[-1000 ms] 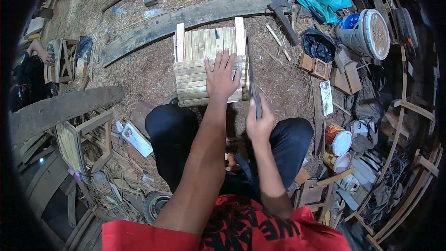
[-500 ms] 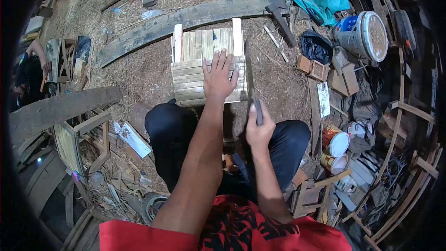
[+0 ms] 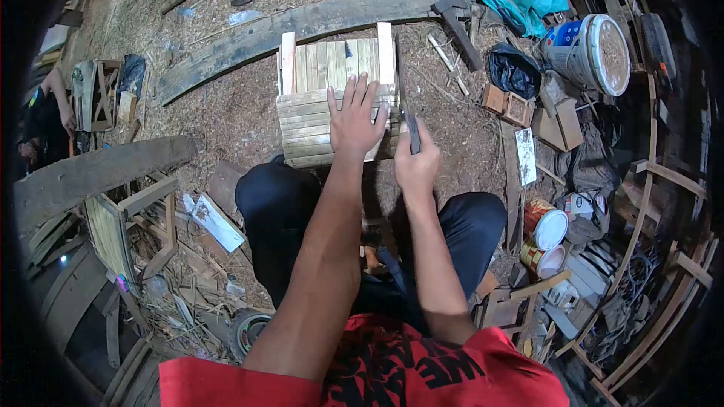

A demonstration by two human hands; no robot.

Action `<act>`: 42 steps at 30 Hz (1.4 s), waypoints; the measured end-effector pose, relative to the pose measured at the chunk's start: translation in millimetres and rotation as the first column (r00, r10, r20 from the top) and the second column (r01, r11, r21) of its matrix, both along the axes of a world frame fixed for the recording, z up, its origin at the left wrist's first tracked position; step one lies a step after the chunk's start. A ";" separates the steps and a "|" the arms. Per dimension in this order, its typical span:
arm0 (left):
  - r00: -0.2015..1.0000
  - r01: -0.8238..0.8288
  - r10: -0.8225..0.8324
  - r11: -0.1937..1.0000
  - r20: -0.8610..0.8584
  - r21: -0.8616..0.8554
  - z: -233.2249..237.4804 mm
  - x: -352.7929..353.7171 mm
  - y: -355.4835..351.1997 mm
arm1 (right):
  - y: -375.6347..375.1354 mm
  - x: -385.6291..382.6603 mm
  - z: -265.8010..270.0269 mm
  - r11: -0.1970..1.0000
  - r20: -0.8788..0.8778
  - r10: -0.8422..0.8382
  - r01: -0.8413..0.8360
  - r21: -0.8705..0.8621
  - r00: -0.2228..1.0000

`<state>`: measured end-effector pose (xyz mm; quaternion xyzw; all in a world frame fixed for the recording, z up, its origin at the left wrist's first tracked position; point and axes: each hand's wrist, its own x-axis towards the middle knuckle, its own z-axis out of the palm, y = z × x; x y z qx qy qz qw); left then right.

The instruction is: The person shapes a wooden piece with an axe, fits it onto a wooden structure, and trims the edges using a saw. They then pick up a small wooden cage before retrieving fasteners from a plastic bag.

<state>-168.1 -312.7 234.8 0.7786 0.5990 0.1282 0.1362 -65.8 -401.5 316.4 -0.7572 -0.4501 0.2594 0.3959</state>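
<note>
A box-like piece made of pale wooden slats (image 3: pixel 305 136) stands between and ahead of my knees, with two lighter posts (image 3: pixel 386 53) along its sides at the far end. My left hand (image 3: pixel 357 122) lies flat on its near slats, fingers spread and pointing away from me. In my right hand (image 3: pixel 417 162) is the dark handle of a handsaw (image 3: pixel 402 79), its long thin blade seen nearly edge-on. The blade runs lengthwise close along the right edge of the slatted piece, past the slat ends.
Beyond the slats a long weathered plank (image 3: pixel 324 19) crosses the ground, with a hammer-like tool (image 3: pixel 458 36) at its right end. Paint buckets (image 3: pixel 608 55) and small wooden boxes (image 3: pixel 517 110) crowd the right. Timber frames (image 3: pixel 143 215) stand left, near another person's arm (image 3: pixel 62 102).
My right hand has pushed the handsaw forward, away from me, along the right edge of the slats. My left hand stays flat on the slats, almost unmoved.
</note>
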 end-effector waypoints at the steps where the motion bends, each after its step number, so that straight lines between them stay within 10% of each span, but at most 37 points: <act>1: 1.000 0.003 -0.003 1.000 0.011 0.013 -1.2 -0.1 3.2 | -0.1 -1.2 -0.9 0.999 0.025 0.006 -0.007 0.043 1.000; 42: 0.999 0.005 -0.006 0.999 0.043 0.034 -5.6 0.9 -2.1 | -44.9 1.0 17.5 0.997 -0.116 0.077 -0.077 0.004 0.990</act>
